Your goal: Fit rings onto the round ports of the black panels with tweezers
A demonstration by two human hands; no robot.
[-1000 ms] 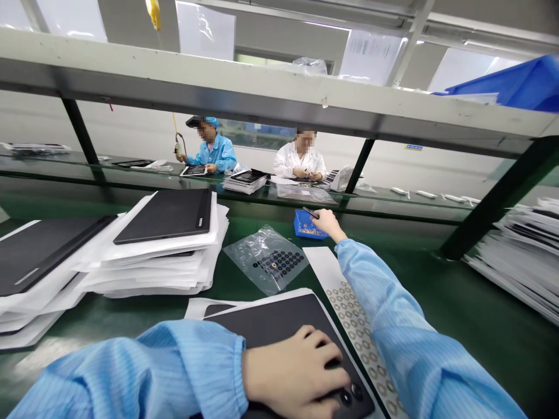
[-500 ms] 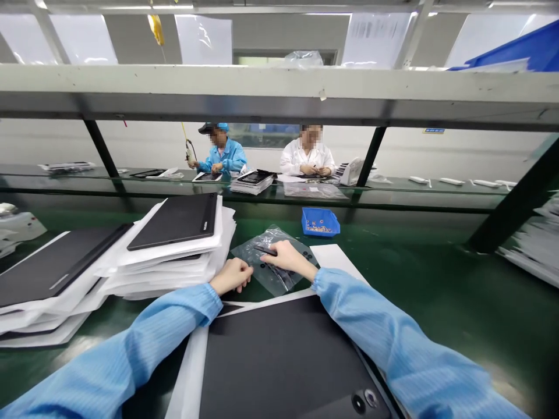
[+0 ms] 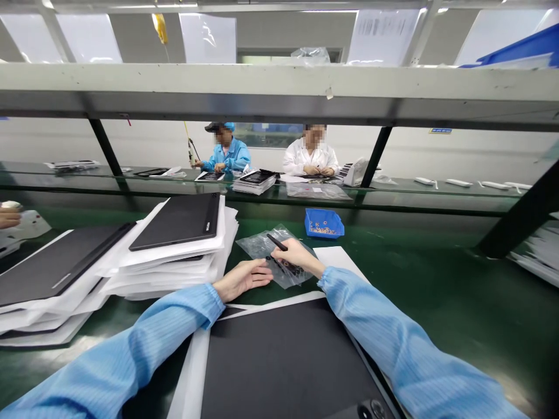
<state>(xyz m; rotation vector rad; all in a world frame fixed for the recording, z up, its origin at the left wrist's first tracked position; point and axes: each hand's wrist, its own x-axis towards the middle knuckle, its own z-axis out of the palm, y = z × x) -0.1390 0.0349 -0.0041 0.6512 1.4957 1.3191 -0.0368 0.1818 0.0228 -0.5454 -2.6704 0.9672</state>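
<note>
My right hand (image 3: 297, 256) rests on a clear plastic bag (image 3: 262, 244) and pinches a slim black pen-like tool (image 3: 277, 242) with its tip raised. Black round pads show through the bag, partly hidden under that hand. My left hand (image 3: 244, 278) lies flat on the green bench mat, holding nothing, its fingertips beside the bag. Below both forearms sits a flat black tablet-like device (image 3: 279, 364) on white sheet material.
A stack of black devices (image 3: 174, 221) interleaved with white sheets stands to the left. A blue tray (image 3: 324, 223) of small brass-coloured parts sits ahead. Beyond a glass shelf (image 3: 262, 186) sit two co-workers (image 3: 227, 154). Another person's hand (image 3: 9, 218) enters at far left.
Since the oldest frame, my left hand has left the black device and my right hand has moved from the blue tray to the bag. The left hand has slid slightly toward the bag.
</note>
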